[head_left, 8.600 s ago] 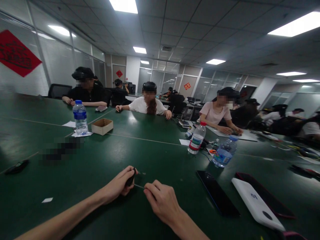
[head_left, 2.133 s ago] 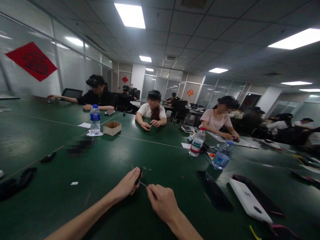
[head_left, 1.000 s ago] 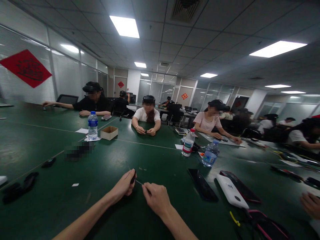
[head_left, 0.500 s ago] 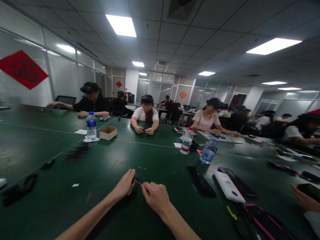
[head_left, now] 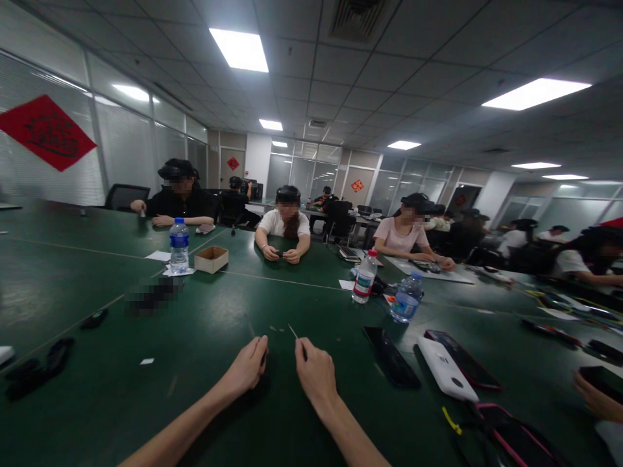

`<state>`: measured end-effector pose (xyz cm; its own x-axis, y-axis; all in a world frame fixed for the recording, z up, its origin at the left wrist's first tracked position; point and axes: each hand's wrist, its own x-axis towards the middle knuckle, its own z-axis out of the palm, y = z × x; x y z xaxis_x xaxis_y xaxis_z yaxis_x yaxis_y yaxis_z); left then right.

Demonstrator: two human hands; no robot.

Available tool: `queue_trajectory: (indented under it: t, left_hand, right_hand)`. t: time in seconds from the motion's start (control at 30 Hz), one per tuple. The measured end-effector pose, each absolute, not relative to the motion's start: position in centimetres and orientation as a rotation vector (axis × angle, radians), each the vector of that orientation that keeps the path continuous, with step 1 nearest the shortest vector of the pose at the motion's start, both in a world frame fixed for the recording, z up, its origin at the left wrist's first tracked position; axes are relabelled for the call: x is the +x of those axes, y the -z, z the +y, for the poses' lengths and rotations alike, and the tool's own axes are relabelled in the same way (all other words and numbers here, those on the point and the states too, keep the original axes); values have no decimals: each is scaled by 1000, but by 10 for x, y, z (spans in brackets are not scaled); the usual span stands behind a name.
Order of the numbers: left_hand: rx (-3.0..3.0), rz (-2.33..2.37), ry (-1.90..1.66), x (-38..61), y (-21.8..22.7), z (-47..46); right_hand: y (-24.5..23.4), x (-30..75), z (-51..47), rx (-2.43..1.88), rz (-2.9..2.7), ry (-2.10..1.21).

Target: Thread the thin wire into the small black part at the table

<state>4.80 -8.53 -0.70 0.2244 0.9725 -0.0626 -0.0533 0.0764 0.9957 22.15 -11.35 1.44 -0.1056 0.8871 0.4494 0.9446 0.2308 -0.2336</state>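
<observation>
My right hand (head_left: 315,371) is closed on a thin, pale, needle-like rod (head_left: 293,331), whose tip points up and to the left above the fingers. My left hand (head_left: 247,366) is closed too, with a small dark edge showing between thumb and fingers; what it holds is mostly hidden. A faint thin line rises just above the left fingertips, too blurred to name. Both hands are over the green table (head_left: 204,363), a short gap between them. Nearest to the right hand lies a black phone (head_left: 392,357).
Right of the phone lie a white device (head_left: 446,368) and pink-edged phones (head_left: 525,434). Water bottles (head_left: 364,277) (head_left: 406,298) (head_left: 179,246) and an open cardboard box (head_left: 211,259) stand further off. Another person's hand (head_left: 596,395) is at the right edge; several people sit around.
My hands have moved apart. The rod, which reached across toward the left hand, now points upward from the right hand. The right hand has turned more upright.
</observation>
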Motion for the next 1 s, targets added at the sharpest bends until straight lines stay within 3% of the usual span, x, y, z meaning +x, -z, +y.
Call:
queue_trajectory:
  t: [0.4, 1.0]
  left_hand:
    - [978, 888, -1017, 40, 15, -79]
    - [1149, 1007, -1040, 45, 10, -90]
  right_hand:
    - [-19, 220, -122, -1347, -2344, 93]
    - [-21, 219, -127, -1365, -2389, 132]
